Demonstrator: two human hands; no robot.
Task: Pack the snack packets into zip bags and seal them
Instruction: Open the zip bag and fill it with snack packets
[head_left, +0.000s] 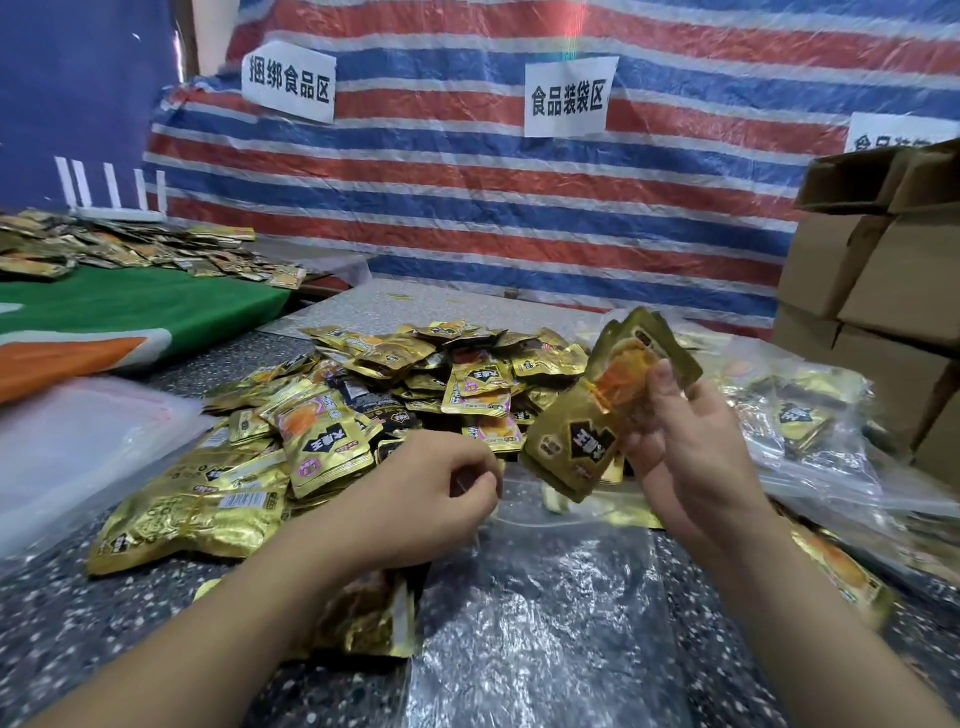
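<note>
While our right hand (691, 441) grips a fanned stack of gold snack packets (597, 415) right of centre, thumb curled over their faces, our left hand (441, 488) pinches the open mouth of a clear zip bag (535, 613) lying flat at lower centre. We see the stack's lower corner hanging just above that mouth. A heap of loose packets (395, 395) crowds the bag's upper-left edge; filled bags (810, 431) lie at right, below cardboard boxes (883, 270). Bare speckled table (67, 649) shows at lower left.
</note>
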